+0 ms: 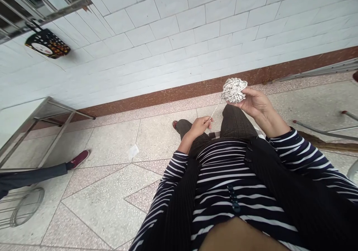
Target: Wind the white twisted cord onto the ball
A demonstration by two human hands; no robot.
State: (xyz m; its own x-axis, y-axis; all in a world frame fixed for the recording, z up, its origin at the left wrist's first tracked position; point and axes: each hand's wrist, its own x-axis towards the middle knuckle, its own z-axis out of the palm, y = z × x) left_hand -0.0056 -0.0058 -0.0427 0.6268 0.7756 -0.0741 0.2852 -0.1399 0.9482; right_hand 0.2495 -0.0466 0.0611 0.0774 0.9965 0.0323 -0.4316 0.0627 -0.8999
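Note:
A ball of off-white cord (234, 90) is in my right hand (256, 104), gripped between thumb and fingers in front of my right thigh. From its lower left side a thin strand (216, 109) runs down to my left hand (200, 127). My left fingers are pinched around that strand, which looks taut between the two hands. Below the hands are my dark trousers and striped sleeves. The far side of the ball and part of my right fingers are hidden.
A tiled wall (167, 35) with a brown skirting rises ahead. A metal-legged table (60, 141) and another person's shoe (79, 159) are at left. A patterned bag (47, 43) hangs from window bars. White scrap (133, 151) lies on the floor; metal legs (321, 130) show at right.

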